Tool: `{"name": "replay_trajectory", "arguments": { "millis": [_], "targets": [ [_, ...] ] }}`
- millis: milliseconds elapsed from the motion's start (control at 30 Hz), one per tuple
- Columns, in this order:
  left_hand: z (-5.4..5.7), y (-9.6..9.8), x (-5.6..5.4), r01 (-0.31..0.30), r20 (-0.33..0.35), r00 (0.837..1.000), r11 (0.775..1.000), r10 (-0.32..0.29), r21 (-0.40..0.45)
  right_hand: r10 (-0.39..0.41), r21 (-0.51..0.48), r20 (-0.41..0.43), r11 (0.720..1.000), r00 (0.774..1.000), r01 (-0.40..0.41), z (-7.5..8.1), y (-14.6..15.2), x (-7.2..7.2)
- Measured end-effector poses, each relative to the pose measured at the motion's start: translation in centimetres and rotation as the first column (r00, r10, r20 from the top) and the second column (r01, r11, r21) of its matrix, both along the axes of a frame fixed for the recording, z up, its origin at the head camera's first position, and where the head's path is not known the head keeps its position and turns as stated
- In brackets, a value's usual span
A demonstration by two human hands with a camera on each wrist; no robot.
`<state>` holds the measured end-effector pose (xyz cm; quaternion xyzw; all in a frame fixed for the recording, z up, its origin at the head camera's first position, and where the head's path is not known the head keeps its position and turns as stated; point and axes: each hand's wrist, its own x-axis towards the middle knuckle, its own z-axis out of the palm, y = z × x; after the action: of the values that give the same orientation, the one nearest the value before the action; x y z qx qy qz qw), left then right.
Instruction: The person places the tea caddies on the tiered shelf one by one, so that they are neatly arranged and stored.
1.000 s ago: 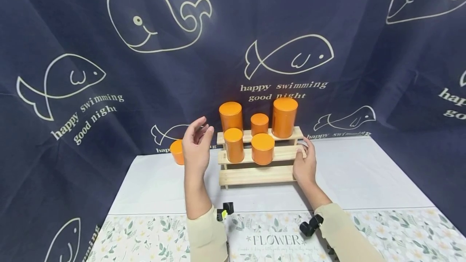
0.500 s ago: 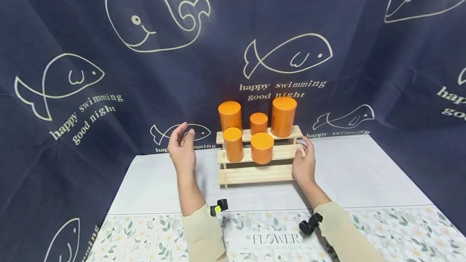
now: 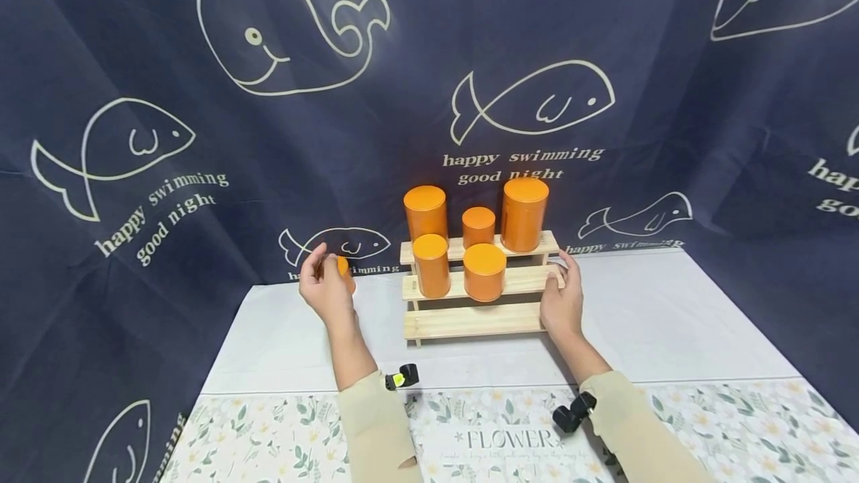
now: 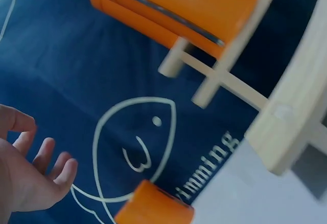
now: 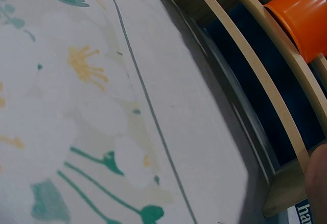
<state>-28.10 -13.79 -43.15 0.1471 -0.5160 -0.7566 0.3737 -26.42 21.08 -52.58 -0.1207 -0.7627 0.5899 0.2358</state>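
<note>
A three-tier wooden rack [image 3: 476, 323] stands on the white cloth, with my right hand [image 3: 564, 302] gripping its right end at the middle tier. Two tall orange canisters and a small one [image 3: 479, 228] line the top tier. Below them, a slim orange canister [image 3: 431, 268] and a wider one [image 3: 484, 274] occupy the middle tier. My left hand [image 3: 329, 293], fingers loosely bent, is left of the rack and partly hides a small orange canister [image 3: 345, 272] on the cloth. The left wrist view shows a gap between that hand [image 4: 36, 175] and this canister [image 4: 153, 206].
A dark blue curtain [image 3: 322, 147] with white fish and whale drawings hangs close behind the rack. White cloth [image 3: 644, 326] covers the table's back part, and a flower-printed mat [image 3: 731, 431] lies along the front.
My left hand has moved left, away from the rack and past the small canister, which now shows on the hand's right side. The right hand keeps its grip on the rack.
</note>
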Motion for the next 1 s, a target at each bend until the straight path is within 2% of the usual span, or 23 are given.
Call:
{"name": "replay_trajectory", "arguments": {
  "millis": [133,433,700,900,1000],
  "targets": [
    [-1.1,-0.2,-0.4,-0.017,0.052,0.999,1.0,0.017,0.003,0.003,-0.003,0.0,1.0,1.0,-0.003,0.0,0.0,0.0],
    [-2.8,-1.4,-1.3,-0.031,0.101,0.995,0.999,0.027,0.04,-0.006,-0.018,-0.005,1.0,1.0,0.006,0.1,0.0,0.0],
    [-3.9,-3.0,-1.7,0.004,0.23,0.973,0.999,-0.012,0.035,-0.007,-0.018,0.0,1.0,1.0,0.007,0.0,-0.2,0.0],
    [-4.2,-3.5,-1.9,0.003,0.22,0.975,0.998,-0.018,0.066,-0.009,-0.009,0.001,1.0,1.0,0.009,0.1,-0.1,0.1],
    [-4.4,-3.6,-2.2,0.013,0.24,0.97,0.997,-0.031,0.077,-0.011,-0.002,-0.003,1.0,1.0,0.011,0.1,-0.1,0.1]
  ]
}}
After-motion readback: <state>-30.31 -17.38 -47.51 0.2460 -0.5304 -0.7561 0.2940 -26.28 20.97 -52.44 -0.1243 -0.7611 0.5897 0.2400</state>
